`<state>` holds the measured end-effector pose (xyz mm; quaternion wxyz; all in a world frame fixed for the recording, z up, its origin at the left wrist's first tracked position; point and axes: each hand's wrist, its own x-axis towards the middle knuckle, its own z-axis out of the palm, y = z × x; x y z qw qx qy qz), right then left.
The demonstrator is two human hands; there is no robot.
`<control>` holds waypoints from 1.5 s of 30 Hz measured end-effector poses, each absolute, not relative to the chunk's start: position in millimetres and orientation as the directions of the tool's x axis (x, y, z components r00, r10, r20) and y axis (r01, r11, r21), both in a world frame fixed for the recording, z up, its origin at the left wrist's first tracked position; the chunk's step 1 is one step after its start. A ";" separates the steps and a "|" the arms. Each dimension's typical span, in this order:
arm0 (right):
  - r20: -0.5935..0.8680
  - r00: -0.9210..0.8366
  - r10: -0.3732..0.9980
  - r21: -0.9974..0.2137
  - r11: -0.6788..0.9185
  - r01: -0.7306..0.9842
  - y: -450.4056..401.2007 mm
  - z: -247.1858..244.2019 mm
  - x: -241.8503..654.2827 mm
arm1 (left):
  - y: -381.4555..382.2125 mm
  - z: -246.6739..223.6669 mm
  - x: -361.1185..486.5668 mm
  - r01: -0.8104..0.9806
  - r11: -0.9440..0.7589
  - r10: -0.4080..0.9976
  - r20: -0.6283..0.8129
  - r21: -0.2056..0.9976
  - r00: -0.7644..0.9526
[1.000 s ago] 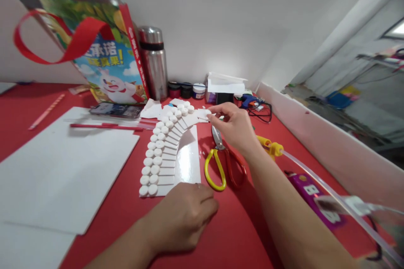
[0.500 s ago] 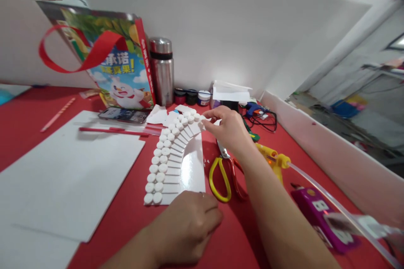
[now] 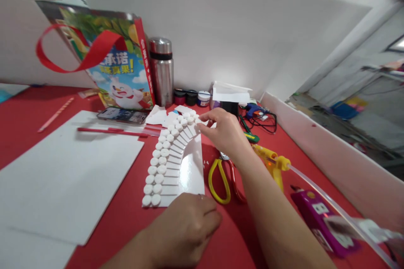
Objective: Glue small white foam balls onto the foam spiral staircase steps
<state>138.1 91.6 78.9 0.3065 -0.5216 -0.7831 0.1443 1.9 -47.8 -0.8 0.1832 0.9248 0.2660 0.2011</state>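
Observation:
A white board (image 3: 191,172) lies on the red table, with white round discs (image 3: 165,152) in a curved double row along its outer side and thin lines fanning inward. My right hand (image 3: 221,128) reaches over the far end of the row, thumb and forefinger at the last discs; whatever is between the fingertips is too small to make out. My left hand (image 3: 195,222) rests at the board's near edge with its fingers curled in, and what they hold, if anything, is hidden. Scissors (image 3: 220,180) with yellow and red handles lie beneath my right forearm.
Right of the scissors are a yellow glue gun (image 3: 274,162) and a purple power strip (image 3: 322,218). A large white sheet (image 3: 72,176), red pen (image 3: 110,131) and phone (image 3: 123,115) lie left. Behind stand a printed bag (image 3: 123,67), steel flask (image 3: 162,71) and paint jars (image 3: 191,97).
My right hand has shifted slightly left at the far end of the disc row. The left hand stays nearly in place. The whole view has moved a little.

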 end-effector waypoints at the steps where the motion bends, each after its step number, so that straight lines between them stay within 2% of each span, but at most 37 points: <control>1: 0.332 -0.266 0.905 -0.541 0.414 0.732 91.6 78.7 137.7 | -47.6 -0.8 1.9 0.418 -0.792 0.564 0.271 0.446 0.780; 28: 0.375 -0.300 0.877 -0.409 0.447 0.796 87.6 81.4 135.4 | -47.6 -0.5 1.7 0.420 -0.791 0.563 0.260 0.446 0.784; 45: 0.370 -0.274 0.888 -0.473 0.434 0.767 92.5 81.1 143.7 | -47.3 0.8 0.8 0.419 -0.791 0.561 0.252 0.446 0.789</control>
